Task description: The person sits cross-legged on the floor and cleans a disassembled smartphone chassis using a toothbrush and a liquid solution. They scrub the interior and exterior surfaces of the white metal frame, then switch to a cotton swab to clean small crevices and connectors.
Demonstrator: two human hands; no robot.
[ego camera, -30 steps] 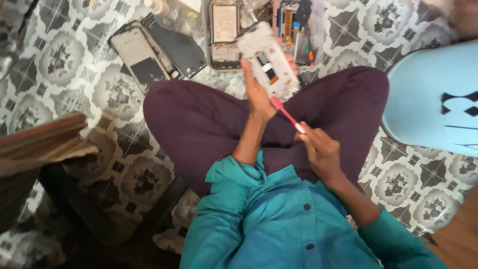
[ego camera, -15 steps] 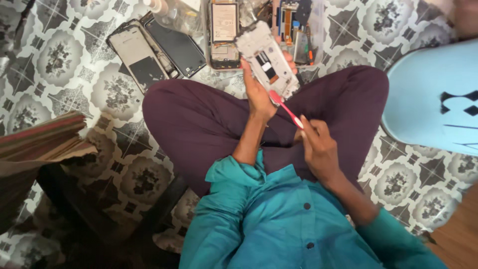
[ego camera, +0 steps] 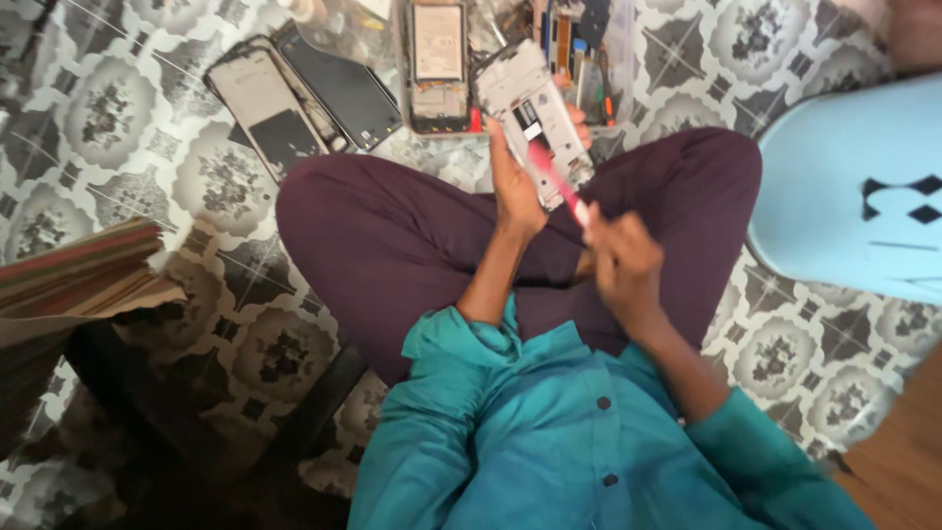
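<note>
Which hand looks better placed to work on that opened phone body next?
The right hand, probably. It grips the pink tool, whose tip lies against the white phone frame. The left hand is busy holding that frame up from below.

I am seeing one head-worn view, looking steeply down, close over crossed maroon-trousered legs (ego camera: 412, 236) and grey patterned tiled floor (ego camera: 88, 108).

Glossy patterned floor tiles (ego camera: 118, 137); matt cloth trousers (ego camera: 412, 245); smooth pink plastic tool (ego camera: 554, 182).
</note>
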